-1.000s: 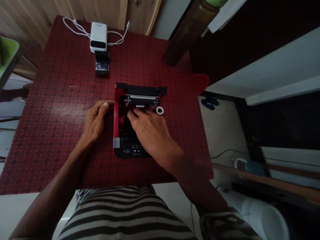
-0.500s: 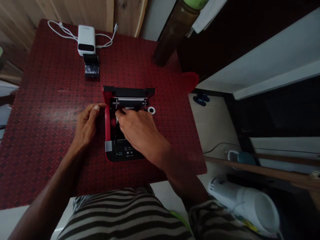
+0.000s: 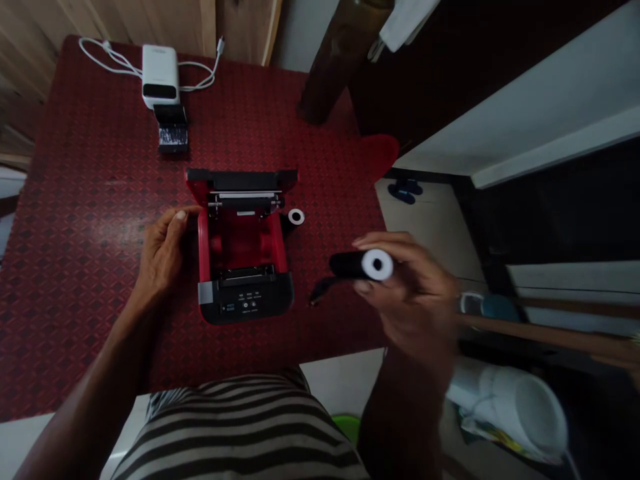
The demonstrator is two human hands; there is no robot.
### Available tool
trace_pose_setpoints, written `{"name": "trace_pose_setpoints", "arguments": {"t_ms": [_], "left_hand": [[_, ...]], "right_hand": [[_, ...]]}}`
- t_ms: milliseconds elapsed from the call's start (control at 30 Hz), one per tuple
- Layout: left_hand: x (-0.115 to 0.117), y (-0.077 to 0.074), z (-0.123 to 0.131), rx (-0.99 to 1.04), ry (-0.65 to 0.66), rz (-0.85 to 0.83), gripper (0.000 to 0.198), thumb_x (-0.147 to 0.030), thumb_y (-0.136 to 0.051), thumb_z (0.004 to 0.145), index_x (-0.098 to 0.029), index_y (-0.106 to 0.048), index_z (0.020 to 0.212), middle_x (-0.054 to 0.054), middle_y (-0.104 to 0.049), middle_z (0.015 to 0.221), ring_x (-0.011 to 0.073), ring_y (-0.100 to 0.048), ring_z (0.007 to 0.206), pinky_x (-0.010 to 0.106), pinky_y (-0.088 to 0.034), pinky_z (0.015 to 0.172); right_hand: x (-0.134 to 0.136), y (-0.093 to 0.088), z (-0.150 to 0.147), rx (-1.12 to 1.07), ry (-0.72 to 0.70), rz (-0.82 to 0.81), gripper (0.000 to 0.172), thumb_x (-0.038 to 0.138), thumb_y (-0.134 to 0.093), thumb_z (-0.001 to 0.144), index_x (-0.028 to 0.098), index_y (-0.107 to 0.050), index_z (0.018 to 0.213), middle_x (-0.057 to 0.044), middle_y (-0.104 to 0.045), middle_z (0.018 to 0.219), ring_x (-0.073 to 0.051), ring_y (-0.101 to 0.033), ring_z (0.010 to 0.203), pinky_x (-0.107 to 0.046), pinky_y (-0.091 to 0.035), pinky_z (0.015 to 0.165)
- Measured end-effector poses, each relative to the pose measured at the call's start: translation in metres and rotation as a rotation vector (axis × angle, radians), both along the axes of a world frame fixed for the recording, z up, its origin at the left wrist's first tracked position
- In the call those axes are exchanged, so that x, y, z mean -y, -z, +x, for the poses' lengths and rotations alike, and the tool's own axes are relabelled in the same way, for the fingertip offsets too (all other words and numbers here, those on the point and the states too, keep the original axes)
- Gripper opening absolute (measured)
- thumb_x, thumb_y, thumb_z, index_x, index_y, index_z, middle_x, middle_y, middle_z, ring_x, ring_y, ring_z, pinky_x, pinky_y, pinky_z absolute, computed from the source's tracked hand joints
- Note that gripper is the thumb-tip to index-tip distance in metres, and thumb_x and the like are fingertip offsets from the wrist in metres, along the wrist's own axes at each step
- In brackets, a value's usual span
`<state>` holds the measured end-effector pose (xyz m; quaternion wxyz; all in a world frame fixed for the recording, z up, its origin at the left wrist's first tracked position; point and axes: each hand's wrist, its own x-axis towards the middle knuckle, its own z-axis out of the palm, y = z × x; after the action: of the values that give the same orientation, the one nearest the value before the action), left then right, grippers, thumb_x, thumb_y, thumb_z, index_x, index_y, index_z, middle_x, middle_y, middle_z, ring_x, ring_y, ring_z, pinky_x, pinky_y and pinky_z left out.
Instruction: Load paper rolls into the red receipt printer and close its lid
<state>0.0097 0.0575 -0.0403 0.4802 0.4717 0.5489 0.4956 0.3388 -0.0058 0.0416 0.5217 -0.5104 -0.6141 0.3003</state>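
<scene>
Red printer open on tabletop, bay bare. Left hand rests loose against its side. Right hand grip closed on black roll, held clear to printer's right. Step, I judge: roll out of bay.

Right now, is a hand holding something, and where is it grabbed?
The right hand holds a dark roll, gripped round its body by the white end. The left hand holds nothing; it lies just left of the red printer.

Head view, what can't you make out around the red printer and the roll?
- Blurred by motion, head view: the right hand, so how its fingers sit on the dark roll is unclear.
- Too small, head view: button labels on the printer.
- Too dim and small to identify, head view: black item by the white device.
</scene>
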Motion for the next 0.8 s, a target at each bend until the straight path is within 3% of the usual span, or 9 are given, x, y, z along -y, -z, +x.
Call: {"name": "trace_pose_setpoints", "arguments": {"t_ms": [67,167,300,500,667,800], "left_hand": [[0.0,-0.002,0.001,0.014,-0.032,-0.005,0.041,-0.062,-0.067,0.111,-0.025,-0.086,0.111,0.004,-0.085,0.102,0.0266,-0.073,0.094,0.039,-0.057,0.084],[0.001,-0.007,0.001,-0.02,-0.053,-0.015,0.04,-0.062,-0.068,0.111,-0.026,-0.087,0.106,0.003,-0.081,0.091,0.0233,-0.068,0.081,0.037,-0.052,0.075],[0.002,-0.013,0.004,-0.044,-0.068,0.0,0.043,-0.065,-0.07,0.109,-0.026,-0.086,0.1,0.002,-0.075,0.081,0.0214,-0.063,0.074,0.036,-0.048,0.069],[0.003,-0.02,0.009,-0.009,-0.062,-0.012,0.046,-0.069,-0.074,0.105,-0.025,-0.084,0.098,0.003,-0.076,0.083,0.0205,-0.063,0.071,0.035,-0.047,0.063],[0.003,-0.018,0.007,-0.015,-0.053,-0.012,0.048,-0.072,-0.074,0.105,-0.026,-0.084,0.098,0.002,-0.076,0.08,0.02,-0.061,0.07,0.034,-0.047,0.062],[0.001,-0.013,0.005,-0.014,-0.065,-0.006,0.046,-0.068,-0.072,0.107,-0.025,-0.085,0.097,0.004,-0.075,0.08,0.0234,-0.066,0.075,0.037,-0.048,0.068]], "right_hand": [[0.002,0.029,0.003,-0.057,-0.003,-0.148,0.028,0.03,-0.096,0.087,0.034,-0.087,0.114,-0.002,-0.082,0.115,-0.022,-0.08,0.101,-0.037,-0.069,0.083],[0.003,0.064,-0.004,-0.074,-0.057,-0.319,0.03,0.032,-0.092,0.088,0.03,-0.086,0.117,-0.003,-0.086,0.115,-0.021,-0.082,0.101,-0.034,-0.068,0.083],[0.0,0.084,-0.015,-0.01,-0.12,-0.391,0.032,0.032,-0.083,0.091,0.027,-0.085,0.123,-0.006,-0.089,0.119,-0.021,-0.083,0.099,-0.036,-0.068,0.089],[-0.002,0.082,-0.016,0.052,-0.189,-0.373,0.039,0.024,-0.078,0.091,0.027,-0.086,0.129,-0.005,-0.088,0.117,-0.018,-0.078,0.086,-0.035,-0.067,0.082],[0.003,0.065,0.009,0.116,-0.268,-0.435,0.058,0.018,-0.073,0.091,0.028,-0.079,0.147,-0.005,-0.087,0.117,-0.016,-0.079,0.085,-0.034,-0.068,0.081],[-0.014,0.054,0.031,0.181,-0.196,-0.426,0.039,0.023,-0.07,0.097,0.026,-0.085,0.133,-0.005,-0.088,0.109,-0.02,-0.083,0.093,-0.039,-0.068,0.087]]}}
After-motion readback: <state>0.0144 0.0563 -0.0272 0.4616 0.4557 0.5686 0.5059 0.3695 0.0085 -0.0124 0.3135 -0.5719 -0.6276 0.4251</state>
